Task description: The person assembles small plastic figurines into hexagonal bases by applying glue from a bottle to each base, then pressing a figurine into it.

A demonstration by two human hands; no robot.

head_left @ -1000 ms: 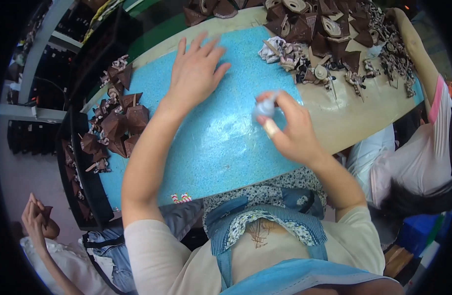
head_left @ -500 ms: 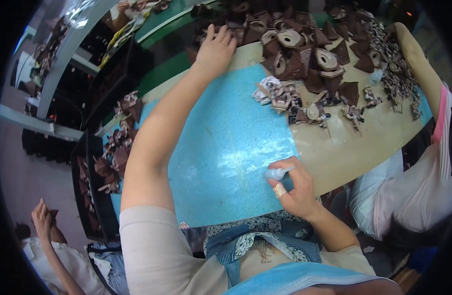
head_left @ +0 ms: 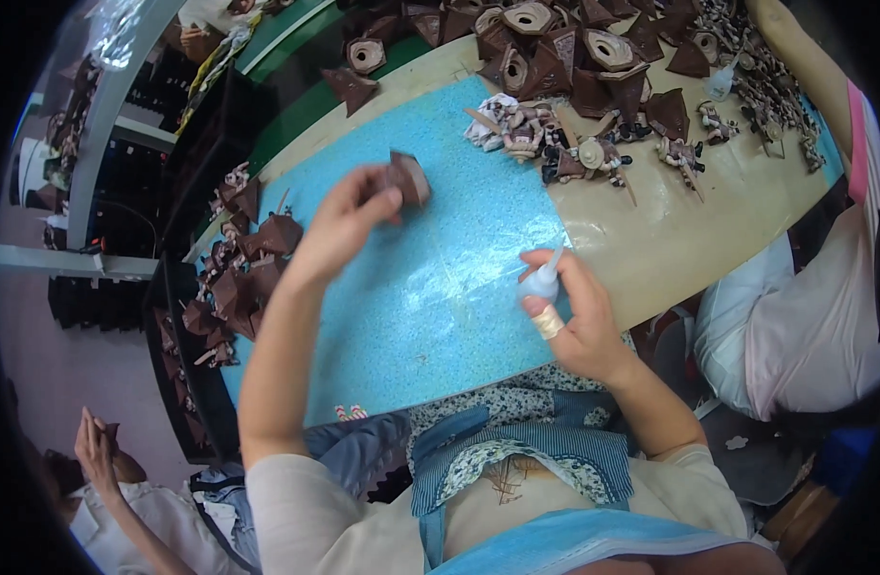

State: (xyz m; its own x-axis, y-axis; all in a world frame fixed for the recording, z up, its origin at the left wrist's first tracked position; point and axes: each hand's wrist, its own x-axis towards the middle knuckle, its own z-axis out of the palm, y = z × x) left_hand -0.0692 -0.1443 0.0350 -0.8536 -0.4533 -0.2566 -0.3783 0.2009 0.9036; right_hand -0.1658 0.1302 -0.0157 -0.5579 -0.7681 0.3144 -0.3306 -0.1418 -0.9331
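Observation:
Raised over the blue mat [head_left: 440, 316], my left hand [head_left: 349, 216] is closed around a dark brown, angular hollow piece [head_left: 408, 179] with a pale inner edge. My right hand [head_left: 593, 331], its thumb taped, grips a small whitish squeeze bottle [head_left: 539, 282] with a narrow nozzle pointing up. Small painted figurines [head_left: 593, 161] lie beyond the right hand, beside crumpled white material [head_left: 488, 120]. Behind them is a heap of similar brown hollow pieces [head_left: 612, 86], some showing pale openings.
More brown pieces and figurines [head_left: 243, 297] crowd the table's left side, next to a black tray [head_left: 219, 422]. Another small bottle [head_left: 720, 82] stands at the far right. A co-worker's arm [head_left: 804, 57] reaches in there; another person's hand [head_left: 95, 446] shows at lower left.
My left hand has come back from the far heap with a brown piece and now hovers over the mat. In my right hand the bottle has tipped more upright.

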